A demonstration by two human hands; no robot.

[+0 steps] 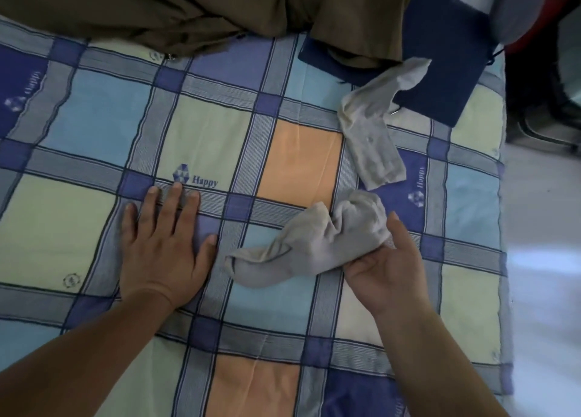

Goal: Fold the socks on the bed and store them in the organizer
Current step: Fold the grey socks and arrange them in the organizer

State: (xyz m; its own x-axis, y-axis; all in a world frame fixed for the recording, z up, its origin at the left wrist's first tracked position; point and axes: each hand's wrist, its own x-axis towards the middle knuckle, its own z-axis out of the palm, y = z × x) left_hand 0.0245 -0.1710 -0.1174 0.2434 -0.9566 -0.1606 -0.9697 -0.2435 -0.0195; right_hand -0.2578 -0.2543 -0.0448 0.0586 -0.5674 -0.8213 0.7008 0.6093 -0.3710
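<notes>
The folding step has barely begun: the right hand (385, 265) grips one end of a crumpled grey sock (309, 243) near the middle of the bed (94, 127), while the left hand (163, 246) lies flat with straight, spread fingers on the checked sheet just beside the sock's toe end. A second grey sock (374, 127) lies apart toward the far right, its end resting on a dark blue organizer (446, 80). Next, I judge, the held sock needs smoothing flat and pairing with the other before any fold.
</notes>
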